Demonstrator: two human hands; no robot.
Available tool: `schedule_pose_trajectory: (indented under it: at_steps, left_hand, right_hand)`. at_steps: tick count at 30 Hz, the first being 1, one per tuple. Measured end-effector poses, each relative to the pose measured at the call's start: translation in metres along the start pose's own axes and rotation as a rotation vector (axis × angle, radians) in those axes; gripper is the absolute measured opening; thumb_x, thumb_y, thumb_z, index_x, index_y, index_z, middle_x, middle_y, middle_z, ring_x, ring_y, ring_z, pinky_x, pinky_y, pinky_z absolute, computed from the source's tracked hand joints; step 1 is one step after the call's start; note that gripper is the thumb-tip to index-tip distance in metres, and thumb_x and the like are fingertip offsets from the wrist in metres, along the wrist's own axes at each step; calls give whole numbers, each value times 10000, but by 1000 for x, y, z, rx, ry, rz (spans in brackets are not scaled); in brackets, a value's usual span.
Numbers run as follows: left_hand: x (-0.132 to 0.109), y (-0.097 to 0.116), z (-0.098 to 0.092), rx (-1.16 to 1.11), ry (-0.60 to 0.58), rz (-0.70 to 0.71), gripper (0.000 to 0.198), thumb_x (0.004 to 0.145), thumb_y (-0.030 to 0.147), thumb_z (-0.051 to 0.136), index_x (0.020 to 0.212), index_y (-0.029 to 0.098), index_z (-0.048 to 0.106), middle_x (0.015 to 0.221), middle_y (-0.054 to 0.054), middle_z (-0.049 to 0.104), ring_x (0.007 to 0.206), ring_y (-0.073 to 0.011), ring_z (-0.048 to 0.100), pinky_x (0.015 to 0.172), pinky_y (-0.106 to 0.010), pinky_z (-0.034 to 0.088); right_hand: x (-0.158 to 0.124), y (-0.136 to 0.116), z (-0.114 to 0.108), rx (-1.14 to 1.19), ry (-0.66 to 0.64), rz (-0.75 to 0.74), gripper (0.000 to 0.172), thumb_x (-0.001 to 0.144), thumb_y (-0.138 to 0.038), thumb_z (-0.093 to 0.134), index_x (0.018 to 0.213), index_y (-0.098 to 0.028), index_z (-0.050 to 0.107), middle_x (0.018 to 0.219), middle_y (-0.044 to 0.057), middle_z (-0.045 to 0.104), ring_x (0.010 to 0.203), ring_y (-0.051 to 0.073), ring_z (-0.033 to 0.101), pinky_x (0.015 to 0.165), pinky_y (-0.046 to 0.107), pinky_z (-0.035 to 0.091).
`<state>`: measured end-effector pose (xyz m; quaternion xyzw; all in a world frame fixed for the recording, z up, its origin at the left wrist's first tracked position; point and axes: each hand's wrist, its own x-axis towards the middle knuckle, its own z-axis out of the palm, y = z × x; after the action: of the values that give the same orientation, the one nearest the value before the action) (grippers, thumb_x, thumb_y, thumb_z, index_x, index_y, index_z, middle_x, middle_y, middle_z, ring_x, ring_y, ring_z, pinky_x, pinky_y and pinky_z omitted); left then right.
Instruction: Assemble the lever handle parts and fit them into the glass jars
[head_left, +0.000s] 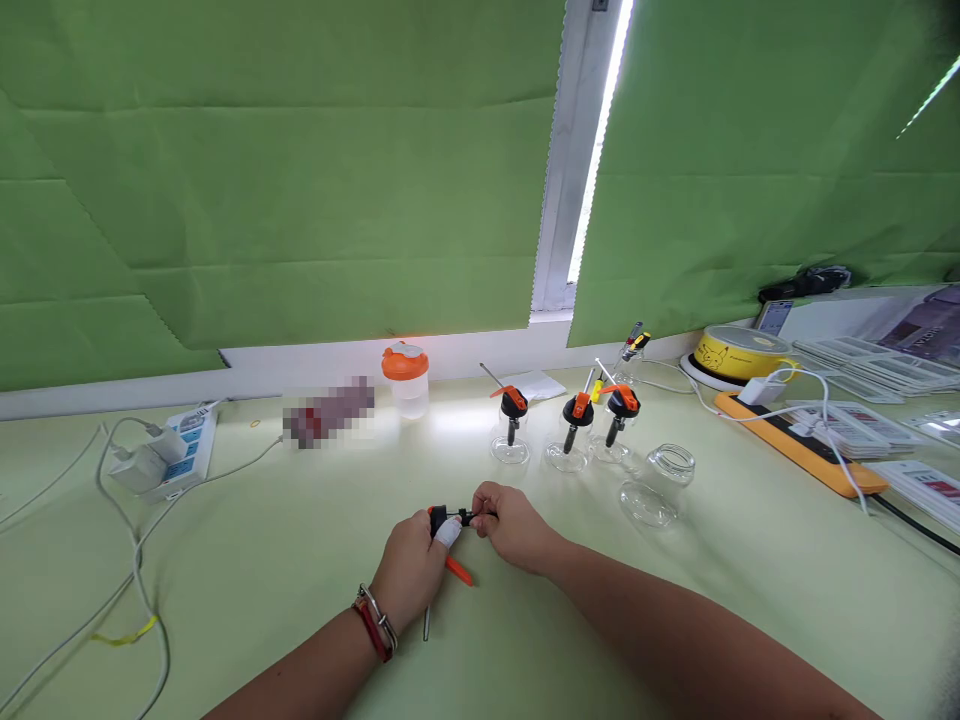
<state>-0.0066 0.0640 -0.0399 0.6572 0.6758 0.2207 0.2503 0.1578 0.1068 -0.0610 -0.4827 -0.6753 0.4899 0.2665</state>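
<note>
My left hand (411, 568), its thumb wrapped in white, is closed around a black-and-orange jar lid (438, 519). An orange lever (458, 571) and a thin metal tube (427, 624) stick out below that hand. My right hand (510, 522) pinches the black stem (466, 517) coming from the lid's inner side; its fingers hide the stem's far end. Beyond the right hand stand several glass jars, among them a left jar (511, 449), a middle jar (568, 457) and a right jar (610, 447) with similar lids. A lidless glass jar (657, 487) is nearest that hand's right side.
At the back stands a cup with an orange lid (406, 368). A white power strip (189, 452) with cables lies left, and an orange power strip (799, 440) lies right. Screwdrivers (636, 340) stand behind the jars, near a yellow round container (741, 352). Green blinds hang behind.
</note>
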Motion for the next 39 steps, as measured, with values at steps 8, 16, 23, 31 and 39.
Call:
schedule_pose_trajectory:
  at_steps: [8,16,23,31,39]
  left_hand:
    - [1,-4,2,4,19,-6,362,840,489,382,647,197,473,614,-19,565,564,-175,488,522,-254,289]
    - [0,-2,1,-4,19,-7,364,843,493,388,667,192,491,627,-23,571,580,-181,502,530,-256,299]
    - [0,-1,1,16,31,-3,356,854,473,384,672,187,494,625,-27,577,579,-180,508,525,-254,292]
    - [1,-2,2,32,27,-1,330,861,441,377,675,188,480,642,-36,585,587,-181,503,529,-257,303]
    - [1,-2,1,38,32,-10,329,858,443,376,659,194,460,617,-20,560,574,-173,498,525,-256,312]
  right_hand:
    - [1,0,-1,-3,-1,-5,157,738,-129,517,876,-199,543,630,-30,545,532,101,427,499,208,323]
    - [0,-1,-1,-22,6,-1,169,742,-120,514,885,-209,531,617,-37,540,520,98,414,480,200,314]
    - [0,-2,-2,-8,-2,-16,140,745,-120,503,853,-200,538,614,-34,532,524,96,416,486,201,312]
    - [-1,-5,-2,1,-5,4,144,752,-110,485,855,-200,531,608,-35,528,524,95,422,489,200,310]
    - [1,1,-1,-10,11,-29,148,752,-113,484,856,-211,520,617,-38,533,537,95,423,496,198,320]
